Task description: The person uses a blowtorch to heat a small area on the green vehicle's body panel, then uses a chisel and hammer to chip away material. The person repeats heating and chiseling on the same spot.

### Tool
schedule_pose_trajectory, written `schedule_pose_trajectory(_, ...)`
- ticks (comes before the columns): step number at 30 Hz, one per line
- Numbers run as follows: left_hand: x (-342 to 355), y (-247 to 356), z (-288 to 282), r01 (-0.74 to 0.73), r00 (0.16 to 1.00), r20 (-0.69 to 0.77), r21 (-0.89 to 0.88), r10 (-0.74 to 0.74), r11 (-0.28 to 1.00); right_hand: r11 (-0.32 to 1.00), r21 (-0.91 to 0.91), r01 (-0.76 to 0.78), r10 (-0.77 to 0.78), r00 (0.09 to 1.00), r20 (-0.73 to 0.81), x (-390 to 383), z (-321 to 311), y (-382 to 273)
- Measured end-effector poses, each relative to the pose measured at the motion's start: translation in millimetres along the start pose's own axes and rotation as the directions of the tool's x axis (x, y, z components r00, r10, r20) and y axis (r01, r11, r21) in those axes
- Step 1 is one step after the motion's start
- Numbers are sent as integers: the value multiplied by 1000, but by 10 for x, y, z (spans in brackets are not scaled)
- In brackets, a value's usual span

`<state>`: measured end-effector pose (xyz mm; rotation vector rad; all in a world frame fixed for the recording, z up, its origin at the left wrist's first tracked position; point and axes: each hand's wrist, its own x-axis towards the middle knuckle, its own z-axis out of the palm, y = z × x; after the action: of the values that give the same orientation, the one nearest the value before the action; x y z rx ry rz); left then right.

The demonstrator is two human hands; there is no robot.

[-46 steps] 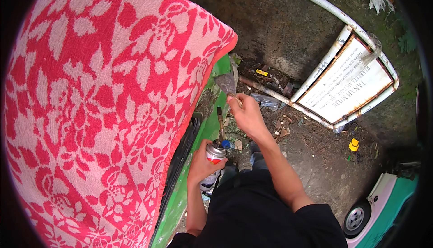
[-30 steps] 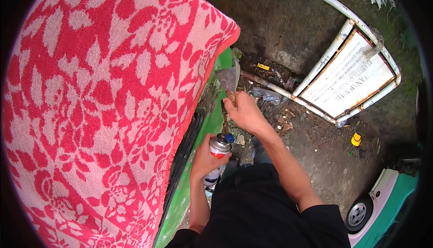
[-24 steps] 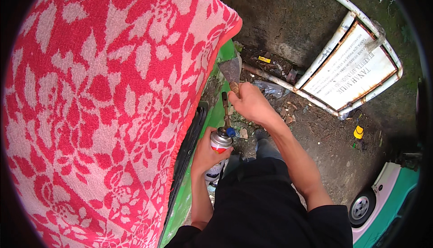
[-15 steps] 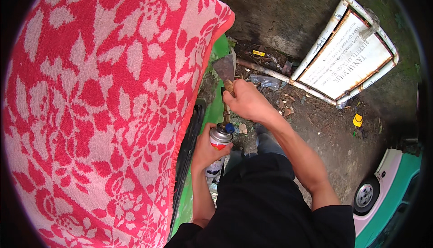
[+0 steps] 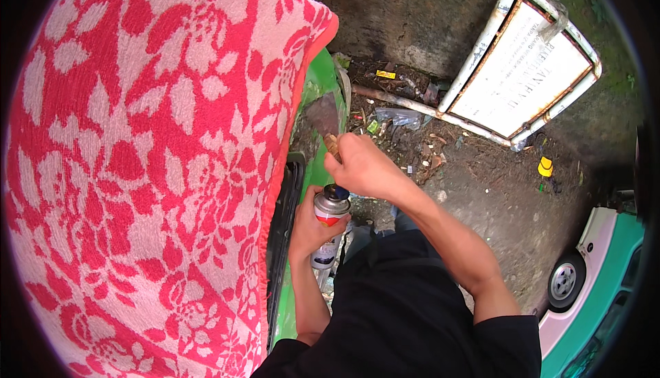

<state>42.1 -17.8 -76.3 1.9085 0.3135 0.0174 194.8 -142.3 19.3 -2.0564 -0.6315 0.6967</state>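
Dirt ground (image 5: 481,192); litter (image 5: 395,116); yellow cap (image 5: 545,167); framed signboard (image 5: 519,72).

Silver spray can (image 5: 328,221) with red band, upright, scraper (image 5: 325,120) with wooden handle, blade raised

The cloth (image 5: 151,171) covering the left side is bright red with a pale pink flower-and-leaf pattern and an orange-red edge. The bodywork (image 5: 317,89) under it is vivid green with a black trim strip. The spray can (image 5: 328,223) is silver-grey with a red band and a dark blue-black top. The scraper (image 5: 324,118) has a dull rust-grey blade and a tan handle. The signboard (image 5: 519,68) is white with a rust-flecked white frame. The vehicle (image 5: 605,275) at the right is teal and white
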Motion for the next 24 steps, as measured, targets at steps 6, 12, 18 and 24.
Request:
schedule_pose_trajectory(6, 43, -2, 10, -35, 999, -25, 21, 36, 999, 999, 43, 17, -18, 999, 33, -173, 173, 44)
schedule_pose_trajectory(12, -32, -14, -8, -10, 999, -31, 60, 12, 998, 999, 40, 20, -19, 1000, -10, -177, -8, 37)
schedule_pose_trajectory(18, -121, 47, 43, 16, 994, -112, 72, -8, 997, 1000, 26, -14, 17, 992, -127, -284, -344, 277)
schedule_pose_trajectory(24, -85, 329, 130, 67, 987, -151, 28, -62, 997, 977, 208, -51, 82, 986, -142, -300, -604, 628)
